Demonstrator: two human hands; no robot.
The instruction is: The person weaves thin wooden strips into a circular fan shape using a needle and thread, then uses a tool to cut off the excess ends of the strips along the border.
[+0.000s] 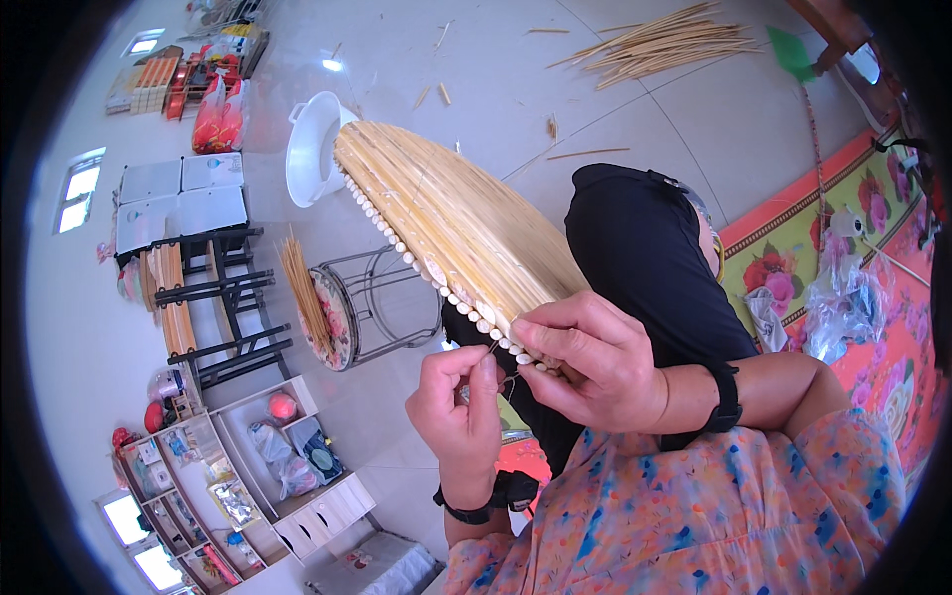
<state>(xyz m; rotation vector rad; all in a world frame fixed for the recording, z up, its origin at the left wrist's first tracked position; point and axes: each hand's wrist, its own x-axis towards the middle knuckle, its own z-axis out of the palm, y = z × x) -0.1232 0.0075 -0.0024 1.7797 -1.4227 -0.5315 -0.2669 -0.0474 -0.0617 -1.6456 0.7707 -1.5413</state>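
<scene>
A long mat of pale reed sticks (456, 218), its round cut ends lined along the lower edge, slants toward me from the back left, over my black-clad knee. My right hand (600, 362) grips its near end, fingers pressed on the sticks, with thumb and fingertips at the edge. My left hand (456, 407) is closed just below that edge, thumb and forefinger pinched on a thin thread (511, 380) that runs at the stick ends. The other left fingers are curled and partly hidden.
A white basin (300, 149) stands by the mat's far end. Loose sticks (659, 50) lie on the tiled floor. A round stool (342, 317) holds more sticks. Folded benches (218, 297) and shelves (268, 466) are at left. A floral rug (764, 258) and green scoop (788, 50) are at right.
</scene>
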